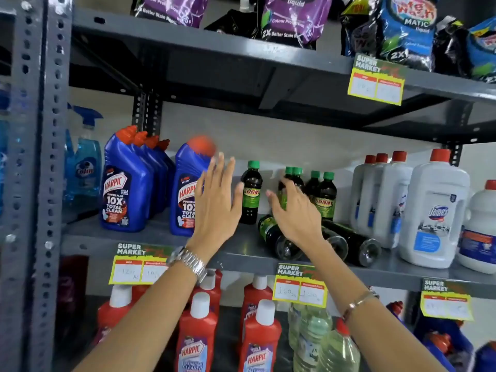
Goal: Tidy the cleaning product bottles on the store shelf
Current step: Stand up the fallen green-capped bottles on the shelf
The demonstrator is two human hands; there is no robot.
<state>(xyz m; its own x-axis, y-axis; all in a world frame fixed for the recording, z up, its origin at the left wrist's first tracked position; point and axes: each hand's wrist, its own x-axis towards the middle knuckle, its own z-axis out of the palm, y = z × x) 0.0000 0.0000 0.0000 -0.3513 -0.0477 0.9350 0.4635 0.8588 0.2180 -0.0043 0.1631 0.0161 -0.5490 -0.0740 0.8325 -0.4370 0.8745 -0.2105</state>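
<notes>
While left hand (217,200) spreads empty, right hand (292,210) half-curled empty, toppled bottles (273,237) at shelf edge (241,257).

Head view, close, facing the shelf (166,238)

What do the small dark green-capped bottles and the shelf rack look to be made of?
Green-capped bottles: probably clear glossy plastic holding dark liquid, since the bases of the toppled ones look see-through and shiny; glass can't be ruled out. Shelf rack: grey painted metal, judging by the punched holes, bolts and dull sheen.
</notes>
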